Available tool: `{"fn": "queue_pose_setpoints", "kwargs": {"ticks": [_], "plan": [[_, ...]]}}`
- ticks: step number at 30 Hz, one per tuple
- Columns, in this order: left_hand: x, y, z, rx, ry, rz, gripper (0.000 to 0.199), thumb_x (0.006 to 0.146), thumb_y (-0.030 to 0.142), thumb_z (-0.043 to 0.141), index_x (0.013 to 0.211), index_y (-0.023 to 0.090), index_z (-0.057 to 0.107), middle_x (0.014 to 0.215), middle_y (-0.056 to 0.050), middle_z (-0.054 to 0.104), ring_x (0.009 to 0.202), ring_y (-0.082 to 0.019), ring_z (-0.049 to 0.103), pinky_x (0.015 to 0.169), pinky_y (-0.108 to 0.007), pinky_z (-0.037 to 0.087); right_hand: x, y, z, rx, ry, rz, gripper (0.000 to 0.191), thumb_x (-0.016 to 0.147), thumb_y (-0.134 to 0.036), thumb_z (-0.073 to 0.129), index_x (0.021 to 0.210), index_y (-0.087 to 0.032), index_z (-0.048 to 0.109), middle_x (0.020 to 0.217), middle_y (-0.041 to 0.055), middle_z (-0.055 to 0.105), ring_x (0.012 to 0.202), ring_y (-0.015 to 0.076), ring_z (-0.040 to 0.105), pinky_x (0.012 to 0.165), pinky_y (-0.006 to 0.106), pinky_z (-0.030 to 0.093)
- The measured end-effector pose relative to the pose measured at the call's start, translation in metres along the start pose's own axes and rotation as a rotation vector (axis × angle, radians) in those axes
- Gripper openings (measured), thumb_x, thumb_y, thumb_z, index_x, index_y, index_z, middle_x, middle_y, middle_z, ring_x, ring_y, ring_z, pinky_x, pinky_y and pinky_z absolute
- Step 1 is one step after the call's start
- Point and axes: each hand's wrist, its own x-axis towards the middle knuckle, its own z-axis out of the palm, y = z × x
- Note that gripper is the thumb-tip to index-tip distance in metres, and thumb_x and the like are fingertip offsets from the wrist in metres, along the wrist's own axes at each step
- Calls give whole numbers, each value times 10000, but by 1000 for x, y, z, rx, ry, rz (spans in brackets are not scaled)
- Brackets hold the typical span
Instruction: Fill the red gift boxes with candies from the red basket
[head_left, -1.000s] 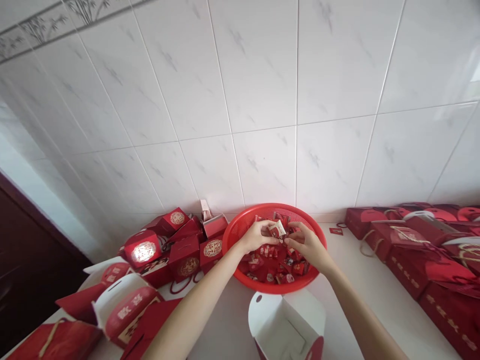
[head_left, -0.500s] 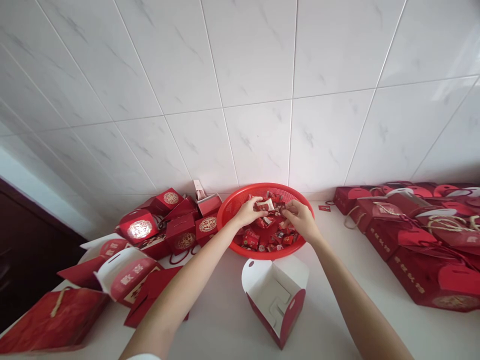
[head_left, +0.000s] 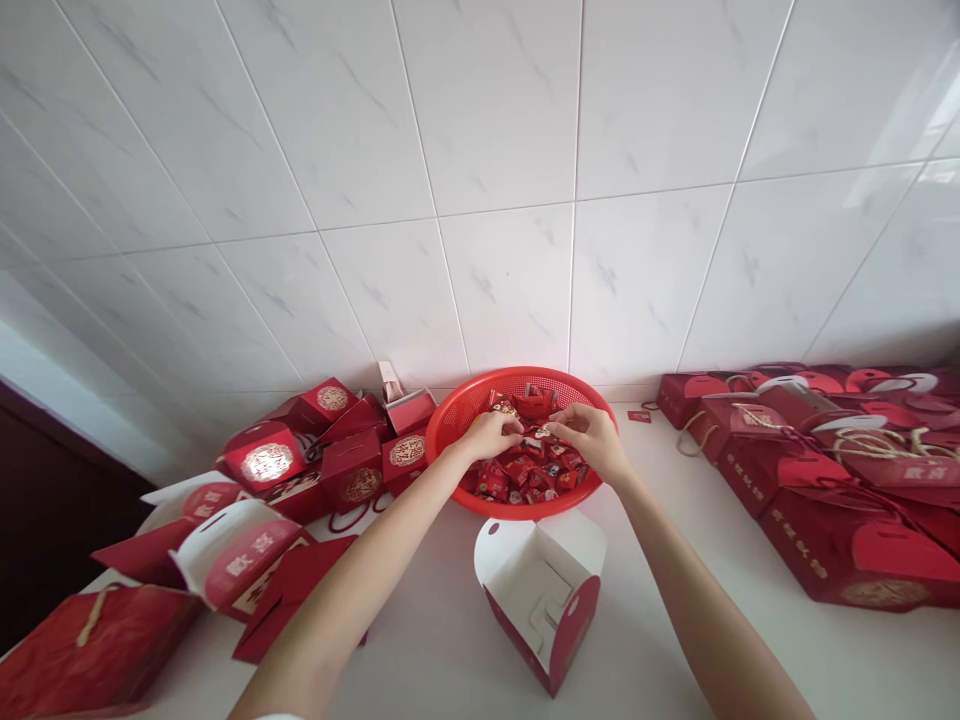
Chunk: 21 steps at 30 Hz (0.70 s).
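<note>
My left hand (head_left: 491, 437) reaches into a red plastic basket (head_left: 517, 513) with perforated sides, its fingers curled together over the candies. Whatever is between those fingertips is hidden. Opposite it, my right hand (head_left: 592, 440) has thumb and fingers pinched at a small red-and-white wrapped candy (head_left: 541, 432). More red-wrapped candies (head_left: 493, 480) lie loose across the basket floor. Just in front of the basket stands an open gift box (head_left: 576, 635), red outside and white inside, its flaps spread and nothing visible in it.
Folded red gift boxes (head_left: 352, 468) and part-open ones (head_left: 247, 555) crowd the left side. Closed red boxes (head_left: 795, 530) with cord handles stand in rows at right. A small red packet (head_left: 640, 416) lies near the tiled wall (head_left: 502, 290) behind the white counter (head_left: 645, 620).
The view has shifted slightly. My left hand no longer shows the white-and-red candy at its fingertips and its fingers have closed in. My right fingertips have come closer to the left hand.
</note>
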Motion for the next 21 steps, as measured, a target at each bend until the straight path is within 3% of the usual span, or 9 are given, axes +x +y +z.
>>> {"fn": "queue_pose_setpoints", "kwargs": {"ticks": [4, 7, 11, 14, 18, 21], "plan": [[-4, 4, 3, 73, -171, 26, 208, 737, 272, 753, 940, 229, 766, 918, -25, 773, 879, -230, 709, 779, -274, 512, 1, 4, -1, 18, 17, -13, 266, 657, -400, 783, 773, -209, 639, 881, 58, 734, 793, 227, 693, 720, 363, 582], [-5, 6, 6, 163, -242, 6, 451, 647, 312, 823, 1084, 226, 749, 925, -40, 761, 849, -253, 704, 711, -275, 496, 2, 6, -1, 16, 31, -8, 314, 649, -371, 759, 902, -219, 649, 903, 49, 731, 810, 225, 693, 719, 361, 580], [-6, 8, 9, 231, -261, -23, 684, 625, 333, 834, 1283, 238, 674, 1032, -60, 748, 951, -296, 694, 780, -298, 497, 2, 7, -2, 46, 52, 41, 422, 616, -348, 749, 1004, -215, 647, 910, 57, 728, 814, 235, 693, 698, 362, 573], [-7, 11, 9, 220, -297, -27, 771, 616, 288, 832, 1358, 258, 625, 1050, -49, 745, 1011, -312, 686, 834, -309, 499, 3, 7, -1, 71, 65, 78, 387, 590, -353, 756, 933, -202, 659, 804, 54, 720, 800, 254, 698, 699, 369, 565], [-8, 15, 7, 228, -275, -8, 812, 634, 187, 791, 1414, 249, 574, 1100, -60, 730, 1037, -309, 680, 854, -318, 510, 2, 1, 0, 96, 101, 98, 334, 607, -358, 731, 894, -201, 659, 733, 32, 713, 720, 236, 688, 657, 345, 546], [-7, 16, 4, 132, -164, 32, 733, 654, 113, 737, 1363, 245, 612, 1197, -60, 709, 1066, -283, 678, 894, -313, 516, 0, -3, 0, 93, 97, 90, 245, 671, -373, 684, 846, -205, 655, 697, 17, 697, 647, 205, 651, 609, 319, 514]]}}
